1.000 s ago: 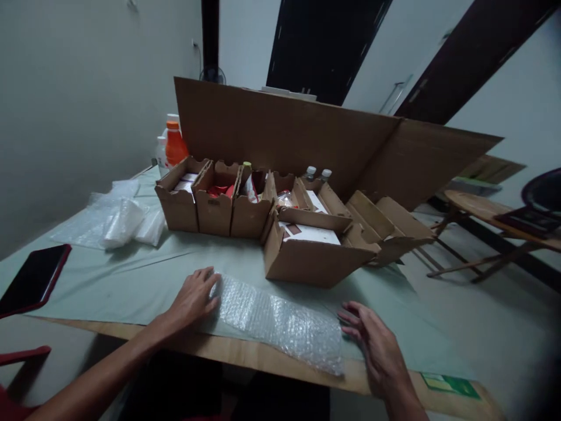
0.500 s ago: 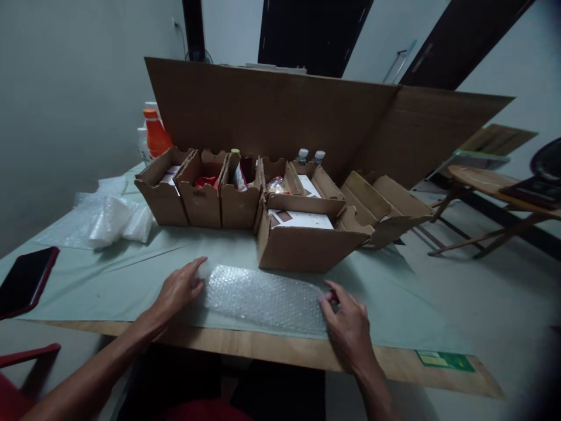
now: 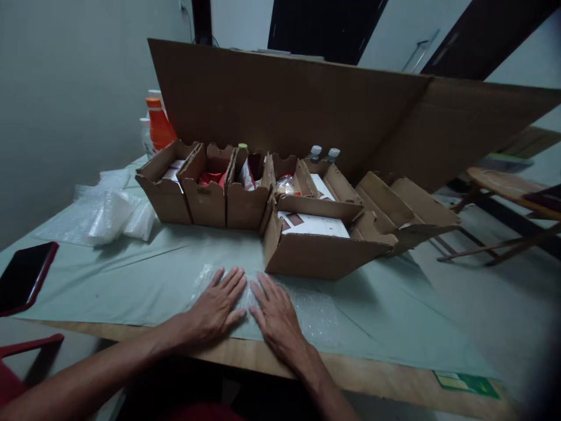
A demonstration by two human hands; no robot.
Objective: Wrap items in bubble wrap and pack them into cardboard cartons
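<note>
Right, head view, the only one: a sheet of bubble wrap (image 3: 307, 307) lies flat on the pale green cloth (image 3: 131, 275) near the table's front edge, its long axis running left to right along that edge, its right end reaching toward the open space on the table's right side. Both hands are down on it, side by side over its left half. The left hand (image 3: 217, 307) is palm down, fingers (image 3: 234, 280) spread and pointing away toward the boxes, forearm coming in low from the front left corner. The right hand (image 3: 276, 316) is palm down too, fingers fanned out and pointing up and slightly left, its index nearly touching the left hand; its forearm rises from the front edge. Neither hand is closed on anything: both are flat and open, pressing on the wrap.

Just behind the wrap sits an open cardboard box (image 3: 319, 245) with white and brown sheets inside. Behind it, a row of smaller cardboard trays (image 3: 205, 193) runs along the middle of the table, and a tall cardboard sheet (image 3: 284, 105) stands behind them. An orange bottle (image 3: 158, 126) stands at the back left. A heap of clear plastic bags (image 3: 114, 213) lies by the left edge, and a dark tablet in a red case (image 3: 24, 278) sits at the front left corner.
</note>
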